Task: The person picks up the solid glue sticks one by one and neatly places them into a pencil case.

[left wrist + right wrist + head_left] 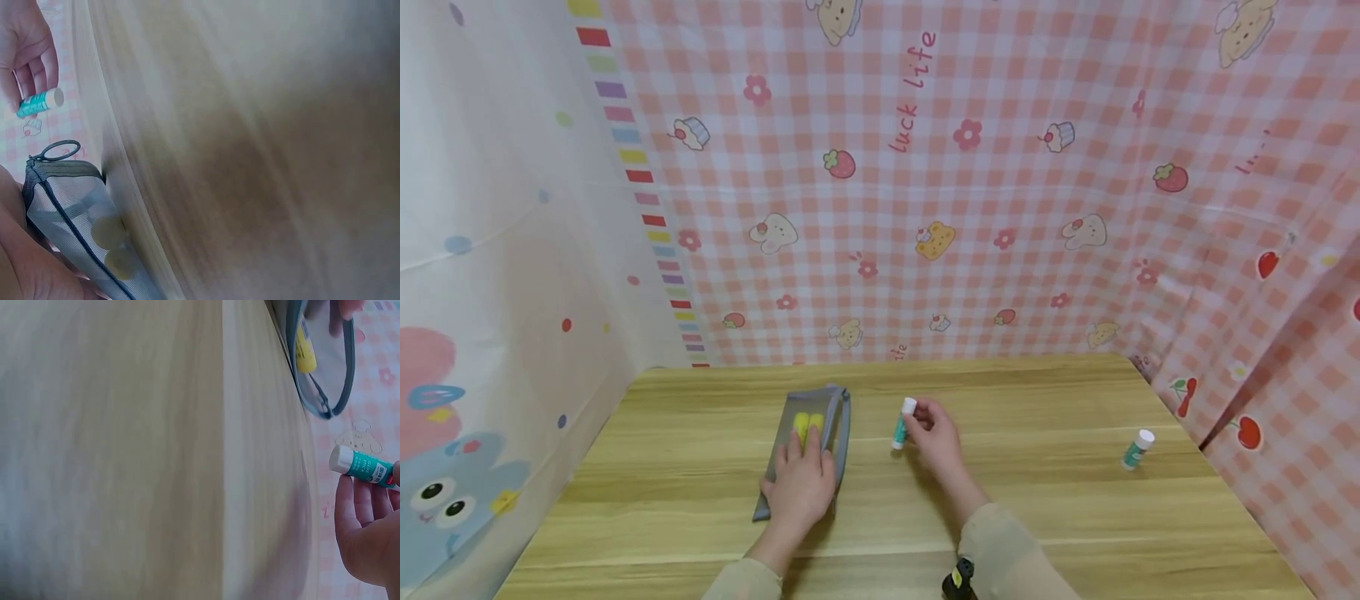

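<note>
My left hand (801, 483) rests on a grey mesh zipper pouch (781, 454), fingers spread over its upper side. The pouch's zipper side gapes in the right wrist view. Through the mesh show two yellow cylinders (801, 425); printing is visible on one yellow cylinder (305, 350). To the right of the pouch, my right hand (938, 437) pinches a green glue stick (901, 429) with a white cap. The glue stick (34, 103) is held apart from the pouch, cap end up in the head view.
A second green, white-capped glue stick (1138, 450) stands at the right side of the wooden table (1037, 517). A pink checked cloth (880, 192) hangs behind the table, and a white patterned cloth (512, 208) hangs at the left.
</note>
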Tool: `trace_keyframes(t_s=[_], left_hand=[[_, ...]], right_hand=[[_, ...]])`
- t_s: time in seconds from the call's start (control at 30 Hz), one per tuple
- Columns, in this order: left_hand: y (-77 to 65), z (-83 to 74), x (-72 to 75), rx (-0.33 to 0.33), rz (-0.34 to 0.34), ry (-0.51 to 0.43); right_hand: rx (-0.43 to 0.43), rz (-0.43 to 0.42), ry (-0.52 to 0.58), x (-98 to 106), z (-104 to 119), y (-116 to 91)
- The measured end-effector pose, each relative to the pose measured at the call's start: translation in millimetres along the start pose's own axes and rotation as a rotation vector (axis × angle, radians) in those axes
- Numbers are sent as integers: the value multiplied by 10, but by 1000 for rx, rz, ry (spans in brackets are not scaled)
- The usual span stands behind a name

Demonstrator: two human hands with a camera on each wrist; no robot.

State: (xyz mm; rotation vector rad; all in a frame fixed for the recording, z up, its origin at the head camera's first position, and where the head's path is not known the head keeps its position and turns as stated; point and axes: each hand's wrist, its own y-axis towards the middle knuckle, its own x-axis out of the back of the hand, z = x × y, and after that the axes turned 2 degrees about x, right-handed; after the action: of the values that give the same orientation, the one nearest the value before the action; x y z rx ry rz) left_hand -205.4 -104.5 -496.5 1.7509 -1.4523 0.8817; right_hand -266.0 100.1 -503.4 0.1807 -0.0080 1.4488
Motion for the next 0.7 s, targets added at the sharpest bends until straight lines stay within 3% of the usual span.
trace_keyframes(t_s=[0.37, 0.7], left_hand=[[-7, -11, 18, -2, -5, 8], [8, -11, 4, 6, -1, 25]], right_hand=[[-32, 74, -23, -246, 36, -56], [16, 124, -13, -416, 49, -87]])
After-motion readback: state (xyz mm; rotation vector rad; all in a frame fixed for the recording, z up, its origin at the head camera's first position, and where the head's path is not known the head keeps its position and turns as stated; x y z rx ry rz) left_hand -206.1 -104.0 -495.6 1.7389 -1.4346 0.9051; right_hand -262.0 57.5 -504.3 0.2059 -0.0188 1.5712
